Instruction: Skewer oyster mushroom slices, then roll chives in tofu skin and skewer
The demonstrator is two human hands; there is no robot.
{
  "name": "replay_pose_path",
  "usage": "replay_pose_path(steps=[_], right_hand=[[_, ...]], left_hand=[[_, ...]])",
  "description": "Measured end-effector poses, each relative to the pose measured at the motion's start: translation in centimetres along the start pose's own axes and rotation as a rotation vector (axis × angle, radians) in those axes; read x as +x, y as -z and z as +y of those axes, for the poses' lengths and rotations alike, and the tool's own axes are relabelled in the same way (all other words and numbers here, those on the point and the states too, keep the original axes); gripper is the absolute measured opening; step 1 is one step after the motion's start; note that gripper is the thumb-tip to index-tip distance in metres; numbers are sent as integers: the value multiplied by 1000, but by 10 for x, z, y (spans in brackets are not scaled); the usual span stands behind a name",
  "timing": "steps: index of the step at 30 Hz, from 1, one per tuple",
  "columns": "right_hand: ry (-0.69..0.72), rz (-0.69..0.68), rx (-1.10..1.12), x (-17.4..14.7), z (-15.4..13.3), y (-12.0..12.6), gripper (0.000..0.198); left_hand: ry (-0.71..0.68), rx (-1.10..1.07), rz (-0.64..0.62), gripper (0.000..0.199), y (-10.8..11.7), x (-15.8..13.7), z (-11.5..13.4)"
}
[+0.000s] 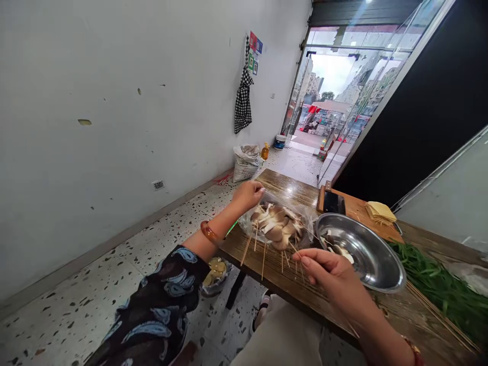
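At the left end of the wooden table point(287, 179), a clear plastic bag point(309, 219) holds a heap of mushrooms point(280, 223), brown-capped with pale stems. Several thin wooden skewers point(263, 262) stick out from the near side of the heap, slanting toward the near edge of the table. The person's left hand point(248, 195) is at the far left side of the bag, its fingers drawn narrowly together; whether they grip the plastic, I cannot tell. The right hand point(328, 268), on the near right side of the heap, pinches one skewer between thumb and forefinger, the stick pointing left toward the mushrooms.

Just right of the bag sits an oval metal bowl point(381, 252) with a few mushroom pieces point(343, 252) at its left side. Beyond the bowl, on the far right, a cutting board point(355, 212) bears a stack of pale yellow sheets point(381, 212). Green leaves point(438, 282) lie to the right of the bowl, with long thin sticks along their near side. On the floor past the table's far end stand a white sack point(246, 165) and a bottle of amber liquid point(265, 151).
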State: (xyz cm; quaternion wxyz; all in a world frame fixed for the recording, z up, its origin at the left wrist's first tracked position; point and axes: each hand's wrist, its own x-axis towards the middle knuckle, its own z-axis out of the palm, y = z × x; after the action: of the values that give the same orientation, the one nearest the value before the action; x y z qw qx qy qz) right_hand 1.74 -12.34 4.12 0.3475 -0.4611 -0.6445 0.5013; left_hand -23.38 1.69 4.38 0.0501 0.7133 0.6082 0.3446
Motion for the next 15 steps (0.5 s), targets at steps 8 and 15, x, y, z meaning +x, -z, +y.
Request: replay_pose_path(steps=[8,15], right_hand=[[-154,53,133,28,8,-28,43],[-58,177,37,68,15,-52,35]], left_hand=[[-136,110,-33,26,14,-8,12],[-140,436,-44,21,26,-25,12]])
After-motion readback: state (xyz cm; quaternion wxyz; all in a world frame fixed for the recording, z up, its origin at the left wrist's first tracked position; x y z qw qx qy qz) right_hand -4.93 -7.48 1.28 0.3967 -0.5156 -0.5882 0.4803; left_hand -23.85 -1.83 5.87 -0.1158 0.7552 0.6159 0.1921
